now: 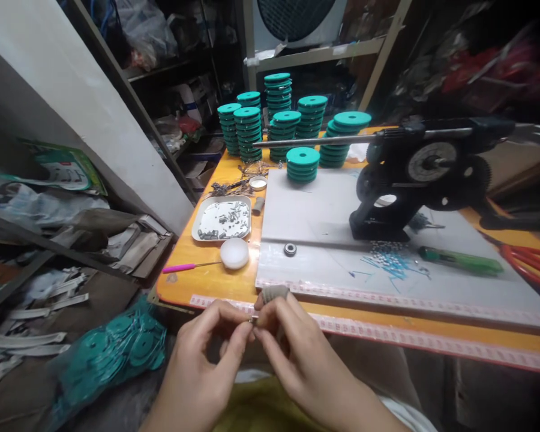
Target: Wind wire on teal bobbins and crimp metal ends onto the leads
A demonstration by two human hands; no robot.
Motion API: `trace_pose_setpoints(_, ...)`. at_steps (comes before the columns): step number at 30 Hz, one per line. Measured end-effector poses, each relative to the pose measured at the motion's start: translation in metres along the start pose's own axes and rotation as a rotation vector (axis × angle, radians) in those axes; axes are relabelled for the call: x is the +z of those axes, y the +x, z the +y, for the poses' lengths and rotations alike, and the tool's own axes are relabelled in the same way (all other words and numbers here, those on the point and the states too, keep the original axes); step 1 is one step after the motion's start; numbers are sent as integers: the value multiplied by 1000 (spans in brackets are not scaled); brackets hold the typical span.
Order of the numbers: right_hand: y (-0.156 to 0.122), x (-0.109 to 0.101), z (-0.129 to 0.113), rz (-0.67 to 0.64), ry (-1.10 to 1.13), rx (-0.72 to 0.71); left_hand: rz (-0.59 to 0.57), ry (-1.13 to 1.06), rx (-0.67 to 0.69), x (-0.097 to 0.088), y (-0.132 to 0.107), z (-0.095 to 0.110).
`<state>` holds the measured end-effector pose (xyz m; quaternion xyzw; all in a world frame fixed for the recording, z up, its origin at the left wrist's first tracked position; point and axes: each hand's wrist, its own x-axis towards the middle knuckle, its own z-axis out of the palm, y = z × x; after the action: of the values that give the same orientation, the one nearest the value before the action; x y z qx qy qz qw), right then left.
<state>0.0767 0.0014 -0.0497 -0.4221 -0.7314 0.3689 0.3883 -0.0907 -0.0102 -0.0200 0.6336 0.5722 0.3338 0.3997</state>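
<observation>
At the table's front edge, my left hand (209, 348) and my right hand (294, 342) meet fingertip to fingertip. Between them they pinch a tiny dark, shiny metal piece (253, 320), too small to name. Greyish wrapping (275, 293) covers a finger of my right hand. Beyond the hands a small ring-shaped bearing (290, 249) lies on the grey board (315, 222). To the left are a round white, domed container (234, 254), a pink-handled pick (180, 268) and a white tray (198, 231) with small metal parts in it.
Stacks of green spools (247, 129) stand at the back. A black hand-cranked machine (414, 174) with a long rod (315, 142) occupies the right side. Near it lie blue-and-white bits (389, 261), a green cutter (461, 261) and orange cable (531, 264). Measuring tape (387, 336) lines the front edge.
</observation>
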Motion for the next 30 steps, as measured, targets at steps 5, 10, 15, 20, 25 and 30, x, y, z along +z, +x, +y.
trace_pose_setpoints(5, -4, -14, -2, 188, 227, -71, -12, -93, -59, 5, 4, 5)
trace_pose_setpoints(10, -14, -36, -5, 230, 272, -154, -222, -292, -155, 23, 14, 5)
trace_pose_setpoints(15, -34, -72, 5, 325, -113, -160, -291, -285, -102, 57, 24, 23)
trace_pose_setpoints(20, -48, -138, 41, 585, -795, 29, -165, 47, 270, 67, 46, 29)
trace_pose_setpoints(25, -53, -174, 68, 597, -1201, 195, -95, 303, 565, 76, 77, 23)
trace_pose_setpoints(30, -56, -173, 70, 588, -1216, 172, -156, 537, 751, 101, 104, 39)
